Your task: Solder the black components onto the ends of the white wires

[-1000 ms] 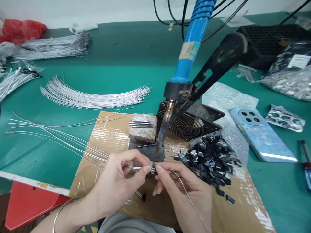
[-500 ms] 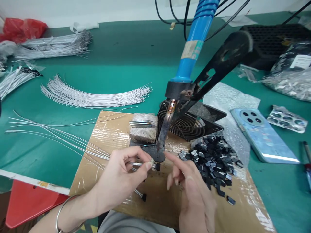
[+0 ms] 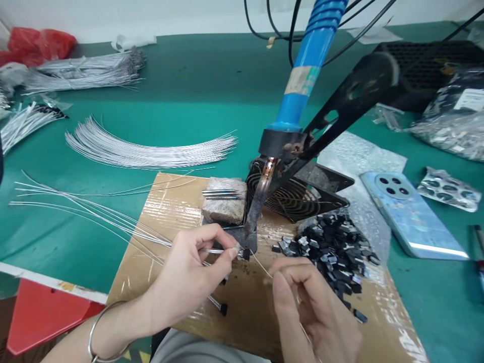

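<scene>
My left hand (image 3: pixel 196 277) pinches thin white wires between thumb and forefinger, close to the small black connector (image 3: pixel 245 254) at their end. The connector sits just below the tip of a blue-handled soldering iron (image 3: pixel 293 108), clamped pointing downward; I cannot tell whether they touch. My right hand (image 3: pixel 315 310) is closed on a thin strand of solder wire (image 3: pixel 260 264), which runs up and left to the connector. Below my left hand, another wire end with a black connector (image 3: pixel 223 308) lies on the cardboard (image 3: pixel 249 322).
A wrapped block (image 3: pixel 225 209) carrying thin rods and a black fan (image 3: pixel 298 194) stand behind the iron tip. Loose black connectors (image 3: pixel 336 252) are heaped at right, near a blue phone (image 3: pixel 414 214). A fanned bundle of white wires (image 3: pixel 151 151) lies at back left.
My right hand, earlier with its forefinger stretched toward the iron tip, has moved slightly down and right and closed; the solder wire now shows from it. My left hand stays almost in place.
</scene>
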Demonstrator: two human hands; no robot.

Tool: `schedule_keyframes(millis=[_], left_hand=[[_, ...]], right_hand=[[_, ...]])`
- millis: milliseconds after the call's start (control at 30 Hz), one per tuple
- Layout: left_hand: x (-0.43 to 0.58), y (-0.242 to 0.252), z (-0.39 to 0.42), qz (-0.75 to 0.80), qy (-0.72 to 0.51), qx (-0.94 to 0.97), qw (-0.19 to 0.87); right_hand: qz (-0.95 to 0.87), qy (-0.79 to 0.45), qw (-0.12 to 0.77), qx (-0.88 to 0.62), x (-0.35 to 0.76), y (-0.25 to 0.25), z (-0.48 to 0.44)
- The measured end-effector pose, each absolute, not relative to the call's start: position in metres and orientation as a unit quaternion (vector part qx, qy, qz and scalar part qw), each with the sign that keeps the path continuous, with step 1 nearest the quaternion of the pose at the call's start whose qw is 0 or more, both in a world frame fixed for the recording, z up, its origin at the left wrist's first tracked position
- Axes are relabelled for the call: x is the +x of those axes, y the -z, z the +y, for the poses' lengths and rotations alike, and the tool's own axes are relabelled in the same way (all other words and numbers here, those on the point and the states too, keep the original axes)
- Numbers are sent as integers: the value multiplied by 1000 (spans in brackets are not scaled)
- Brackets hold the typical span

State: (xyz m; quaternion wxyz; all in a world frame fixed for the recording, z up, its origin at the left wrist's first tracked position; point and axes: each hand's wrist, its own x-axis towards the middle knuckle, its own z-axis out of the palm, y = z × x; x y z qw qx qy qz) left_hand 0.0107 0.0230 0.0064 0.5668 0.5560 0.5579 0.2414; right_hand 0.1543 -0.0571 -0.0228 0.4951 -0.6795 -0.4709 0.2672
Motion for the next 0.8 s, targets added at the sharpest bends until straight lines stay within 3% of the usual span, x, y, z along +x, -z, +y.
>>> schedule_keyframes(millis=[800], left_hand=[[21,-13,35,552,-278,555,557]], right_hand=[[-334,-397,569,-638,150,13,-40]])
